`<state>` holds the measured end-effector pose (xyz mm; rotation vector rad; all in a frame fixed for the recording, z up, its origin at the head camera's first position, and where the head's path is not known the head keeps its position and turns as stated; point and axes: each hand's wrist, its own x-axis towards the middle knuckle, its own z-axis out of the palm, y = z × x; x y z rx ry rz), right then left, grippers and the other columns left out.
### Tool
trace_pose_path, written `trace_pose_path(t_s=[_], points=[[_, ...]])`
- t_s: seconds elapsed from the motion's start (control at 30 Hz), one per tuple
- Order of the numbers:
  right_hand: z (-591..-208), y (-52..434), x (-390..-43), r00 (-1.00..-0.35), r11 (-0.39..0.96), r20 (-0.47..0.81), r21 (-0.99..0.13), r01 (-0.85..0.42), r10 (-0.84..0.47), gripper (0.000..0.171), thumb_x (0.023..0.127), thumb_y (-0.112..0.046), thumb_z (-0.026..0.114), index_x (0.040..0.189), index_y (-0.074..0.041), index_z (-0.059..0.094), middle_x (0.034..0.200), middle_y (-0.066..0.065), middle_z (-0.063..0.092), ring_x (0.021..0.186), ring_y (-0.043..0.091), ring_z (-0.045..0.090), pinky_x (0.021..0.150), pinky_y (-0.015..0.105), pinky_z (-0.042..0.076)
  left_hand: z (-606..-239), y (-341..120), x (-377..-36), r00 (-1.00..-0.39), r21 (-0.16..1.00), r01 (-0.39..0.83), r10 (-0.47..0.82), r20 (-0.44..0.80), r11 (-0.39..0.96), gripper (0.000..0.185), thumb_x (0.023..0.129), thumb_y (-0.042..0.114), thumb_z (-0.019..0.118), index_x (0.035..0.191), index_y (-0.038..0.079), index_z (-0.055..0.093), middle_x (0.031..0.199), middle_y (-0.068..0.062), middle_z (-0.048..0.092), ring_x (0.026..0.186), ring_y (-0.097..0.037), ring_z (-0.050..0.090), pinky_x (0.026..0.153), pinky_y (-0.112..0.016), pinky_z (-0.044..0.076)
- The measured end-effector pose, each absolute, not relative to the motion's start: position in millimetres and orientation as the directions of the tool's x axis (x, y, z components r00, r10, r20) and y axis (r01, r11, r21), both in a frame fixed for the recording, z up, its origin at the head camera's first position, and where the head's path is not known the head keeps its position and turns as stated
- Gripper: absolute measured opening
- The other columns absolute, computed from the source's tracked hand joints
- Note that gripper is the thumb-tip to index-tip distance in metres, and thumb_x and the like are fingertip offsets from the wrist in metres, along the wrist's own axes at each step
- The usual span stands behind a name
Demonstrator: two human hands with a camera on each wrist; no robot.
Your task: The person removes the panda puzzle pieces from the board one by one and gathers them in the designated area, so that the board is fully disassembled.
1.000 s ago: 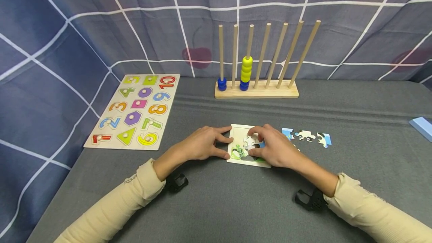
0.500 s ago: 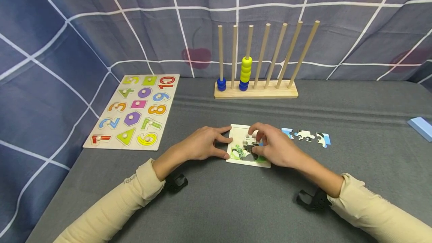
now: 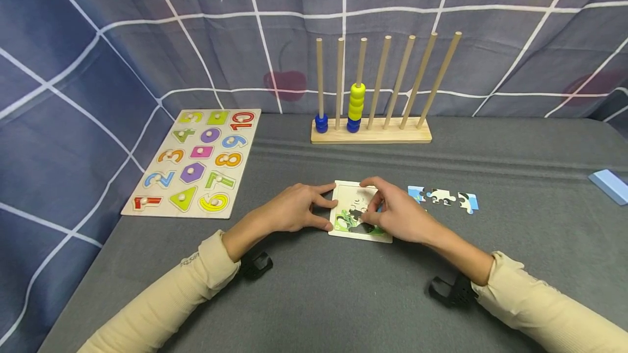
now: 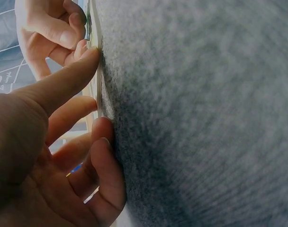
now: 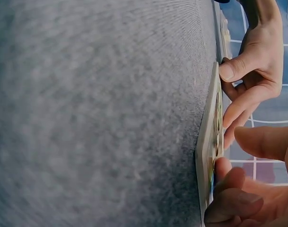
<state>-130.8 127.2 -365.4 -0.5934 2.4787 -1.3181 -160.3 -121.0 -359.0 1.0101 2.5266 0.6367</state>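
Observation:
A small wooden puzzle tray point(image 3: 345, 194) lies between both hands, with panda picture pieces in its lower part and bare wood at the upper left. My left hand point(image 3: 299, 208) steadies its left edge, thumb and fingers spread and touching the rim. My right hand point(image 3: 399, 211) is over the tray's right side and hides part of it. In the right wrist view, the thumb point(image 5: 262, 142) stands apart from the bent fingers, and one fingertip point(image 5: 222, 165) touches the puzzle face. No piece shows between them. Loose jigsaw pieces point(image 3: 441, 196) lie just right of the tray.
A wooden peg rack point(image 3: 373, 134) with blue and yellow beads stands behind the tray. A number-and-shape board point(image 3: 191, 189) lies at the left. A light blue block point(image 3: 610, 185) sits at the far right. A grid-patterned curtain point(image 3: 221, 59) hangs behind the grey tabletop point(image 3: 319, 298).
The right hand's fingers have shifted and lifted slightly over the tray, uncovering more of the panda pieces in the middle. My left hand has stayed at the tray's edge.

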Motion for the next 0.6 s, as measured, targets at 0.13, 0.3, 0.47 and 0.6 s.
trace_pose_path(t_s=[0.13, 0.3, 0.47, 0.6], points=[[-365, 124, -133, -0.883, 0.571, -0.069, -0.785, -0.239, -0.463, 0.048, 0.088, -0.013, 0.072, 0.128, 0.008, 0.056, 0.076, 0.0, 0.061, 0.056, 0.013, 0.051, 0.052, 0.031, 0.042, -358, -121, -159, -0.688, 0.525, 0.553, 0.71, -0.151, 0.647, 0.054, 0.084, 0.032, 0.08, 0.13, 0.009, 0.065, 0.152, -0.01, 0.041, 0.119, -0.019, 0.053, 0.092, -0.037, 0.044], [-365, 116, -132, -0.902, 0.692, -0.086, -0.673, -0.26, -0.422, 0.036, 0.088, -0.019, 0.073, 0.116, 0.001, 0.065, 0.072, -0.003, 0.056, 0.057, 0.011, 0.048, 0.056, 0.031, 0.04, -358, -121, -159, -0.688, 0.53, 0.553, 0.711, -0.146, 0.643, 0.054, 0.084, 0.032, 0.08, 0.13, 0.009, 0.065, 0.152, -0.009, 0.041, 0.13, -0.024, 0.047, 0.097, -0.04, 0.044], [-364, 113, -131, -0.909, 0.714, -0.092, -0.653, -0.252, -0.406, 0.029, 0.087, -0.019, 0.075, 0.108, -0.004, 0.062, 0.07, -0.002, 0.054, 0.058, 0.013, 0.049, 0.058, 0.033, 0.04, -359, -122, -159, -0.688, 0.534, 0.552, 0.712, -0.141, 0.64, 0.054, 0.083, 0.031, 0.08, 0.13, 0.008, 0.065, 0.152, -0.01, 0.041, 0.128, -0.023, 0.049, 0.093, -0.038, 0.044], [-364, 114, -130, -0.906, 0.701, -0.081, -0.664, -0.261, -0.415, 0.028, 0.085, -0.016, 0.077, 0.104, -0.006, 0.06, 0.074, -0.001, 0.055, 0.061, 0.014, 0.05, 0.06, 0.034, 0.041, -359, -122, -159, -0.688, 0.532, 0.554, 0.712, -0.14, 0.64, 0.054, 0.083, 0.031, 0.08, 0.13, 0.009, 0.065, 0.151, -0.01, 0.042, 0.119, -0.017, 0.053, 0.089, -0.034, 0.043]])
